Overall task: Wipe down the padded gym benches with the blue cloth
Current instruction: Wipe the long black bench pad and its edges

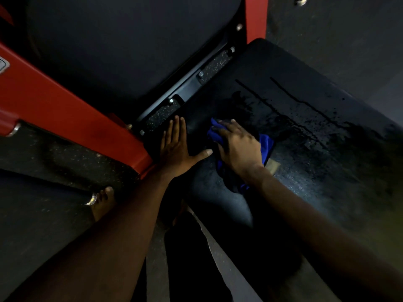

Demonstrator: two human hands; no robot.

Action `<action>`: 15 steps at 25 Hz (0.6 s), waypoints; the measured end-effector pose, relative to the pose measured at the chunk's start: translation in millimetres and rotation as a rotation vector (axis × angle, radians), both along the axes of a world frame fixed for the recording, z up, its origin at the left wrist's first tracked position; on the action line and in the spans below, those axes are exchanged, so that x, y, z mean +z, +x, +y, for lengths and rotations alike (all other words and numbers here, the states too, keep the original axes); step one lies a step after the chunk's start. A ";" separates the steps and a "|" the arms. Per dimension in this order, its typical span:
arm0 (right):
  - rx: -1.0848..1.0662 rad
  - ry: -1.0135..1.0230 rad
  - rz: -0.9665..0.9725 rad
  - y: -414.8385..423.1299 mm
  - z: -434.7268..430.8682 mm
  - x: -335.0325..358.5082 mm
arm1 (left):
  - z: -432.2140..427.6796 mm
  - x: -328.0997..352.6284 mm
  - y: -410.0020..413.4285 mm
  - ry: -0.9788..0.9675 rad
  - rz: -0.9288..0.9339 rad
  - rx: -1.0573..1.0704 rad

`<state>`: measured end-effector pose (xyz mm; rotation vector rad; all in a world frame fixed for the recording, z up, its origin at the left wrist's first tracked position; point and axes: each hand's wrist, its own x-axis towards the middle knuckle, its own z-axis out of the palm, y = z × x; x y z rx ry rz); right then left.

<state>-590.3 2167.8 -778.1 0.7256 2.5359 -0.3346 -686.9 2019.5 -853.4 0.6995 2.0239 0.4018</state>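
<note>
A black padded bench seat (305,131) fills the right half of the view, its surface marked by wet streaks and dark drips. On its near left part lies the blue cloth (266,144), bunched up under my right hand (238,149), whose fingers spread over it and press it down onto the pad. My left hand (176,147) lies flat on the pad's left edge with straight fingers and the thumb pointing toward the cloth. A second black pad (122,46), the backrest, stands above left, across a gap.
A red steel frame beam (72,112) runs diagonally at the left, and a red upright (256,18) stands at the top. Black brackets with bolts (187,88) join the two pads. My bare foot (104,203) stands on the dark speckled rubber floor (32,214) beside a chrome peg (92,199).
</note>
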 end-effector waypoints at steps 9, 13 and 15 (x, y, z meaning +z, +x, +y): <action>0.008 0.061 0.003 -65.0 80.0 -15.5 | -1.1 2.6 -0.9 0.043 -0.011 0.023; 0.158 -0.013 0.006 -12.6 46.5 -0.2 | 1.9 5.7 -1.8 0.003 -0.020 0.011; 0.147 -0.023 0.009 -25.8 53.9 -11.8 | 1.9 5.1 -2.6 0.008 -0.021 0.016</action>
